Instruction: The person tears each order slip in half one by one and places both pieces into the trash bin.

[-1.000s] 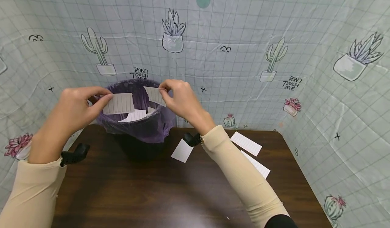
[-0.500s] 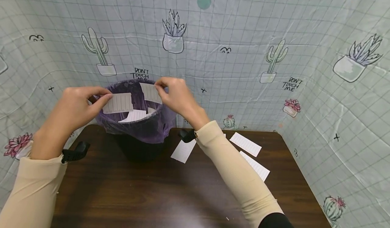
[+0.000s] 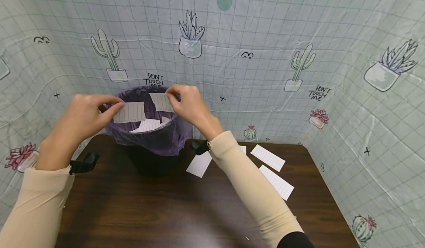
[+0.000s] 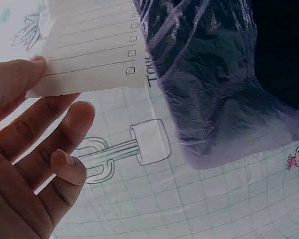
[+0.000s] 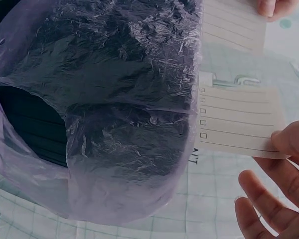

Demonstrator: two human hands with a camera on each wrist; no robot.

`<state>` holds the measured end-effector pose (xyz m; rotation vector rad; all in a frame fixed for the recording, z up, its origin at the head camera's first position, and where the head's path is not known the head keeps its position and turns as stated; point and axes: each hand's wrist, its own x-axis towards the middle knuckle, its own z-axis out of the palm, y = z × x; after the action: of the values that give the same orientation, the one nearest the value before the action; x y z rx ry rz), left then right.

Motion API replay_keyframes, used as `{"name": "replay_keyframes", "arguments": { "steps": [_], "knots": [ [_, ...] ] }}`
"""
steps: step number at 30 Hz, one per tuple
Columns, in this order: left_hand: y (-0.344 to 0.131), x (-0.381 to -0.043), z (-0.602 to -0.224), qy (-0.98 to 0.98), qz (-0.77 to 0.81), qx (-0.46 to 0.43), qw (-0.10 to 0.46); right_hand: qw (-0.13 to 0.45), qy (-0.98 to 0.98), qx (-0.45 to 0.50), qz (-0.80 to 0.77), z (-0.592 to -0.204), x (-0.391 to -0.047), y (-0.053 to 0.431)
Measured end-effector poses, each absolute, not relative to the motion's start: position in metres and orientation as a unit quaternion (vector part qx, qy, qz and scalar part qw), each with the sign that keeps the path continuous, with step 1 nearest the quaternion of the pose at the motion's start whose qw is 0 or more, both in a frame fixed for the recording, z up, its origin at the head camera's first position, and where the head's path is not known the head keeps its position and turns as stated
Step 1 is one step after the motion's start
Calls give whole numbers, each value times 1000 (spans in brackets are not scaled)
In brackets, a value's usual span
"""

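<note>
Over the mouth of a dark bin lined with a purple bag (image 3: pixel 156 145), both hands hold torn pieces of lined paper. My left hand (image 3: pixel 87 115) pinches one piece (image 3: pixel 130 112) between thumb and index finger; its small checkboxes show in the left wrist view on the paper (image 4: pixel 97 55). My right hand (image 3: pixel 189 102) pinches a second checkbox piece (image 3: pixel 160 102) by its edge, also seen as a paper (image 5: pixel 239 119) in the right wrist view. The other right fingers (image 5: pixel 264 194) are spread loosely below. Further white lined paper (image 3: pixel 148 125) lies inside the bin.
Several paper pieces lie on the dark wooden table (image 3: pixel 159 207): one (image 3: pixel 200 165) right of the bin, one (image 3: pixel 268 157) farther right and another (image 3: pixel 277 182) in front of that. A cactus-print cloth (image 3: pixel 225 56) encloses the back and sides.
My right hand has moved left with its paper, bringing it farther over the bin and closer to the left piece. My left hand has stayed almost still.
</note>
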<state>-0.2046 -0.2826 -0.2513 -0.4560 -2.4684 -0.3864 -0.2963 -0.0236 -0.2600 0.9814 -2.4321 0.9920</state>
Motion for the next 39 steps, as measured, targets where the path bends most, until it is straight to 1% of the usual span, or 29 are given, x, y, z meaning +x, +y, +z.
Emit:
{"name": "replay_keyframes", "arguments": {
  "steps": [7, 15, 19, 27, 32, 35, 39],
  "knots": [
    [-284, -207, -254, -933, -144, -163, 286, 162, -860, 337, 347, -262, -299, -27],
    [-283, -210, -259, -938, -149, -152, 272, 129, -870, 325, 347, -267, -301, -33],
    [-283, -210, -258, -940, -149, -148, 267, 125, -868, 327, 352, -269, -301, -34],
    [-282, -212, -257, -940, -159, -147, 263, 141, -864, 335, 348, -272, -302, -33],
    [-281, -210, -256, -942, -161, -147, 255, 139, -861, 330, 361, -273, -302, -32],
    [-277, -208, -255, -939, -161, -152, 264, 144, -855, 329, 374, -275, -303, -28],
    [-264, -204, -256, -926, -170, -180, 285, 176, -840, 330, 392, -283, -303, -15]
  ]
}}
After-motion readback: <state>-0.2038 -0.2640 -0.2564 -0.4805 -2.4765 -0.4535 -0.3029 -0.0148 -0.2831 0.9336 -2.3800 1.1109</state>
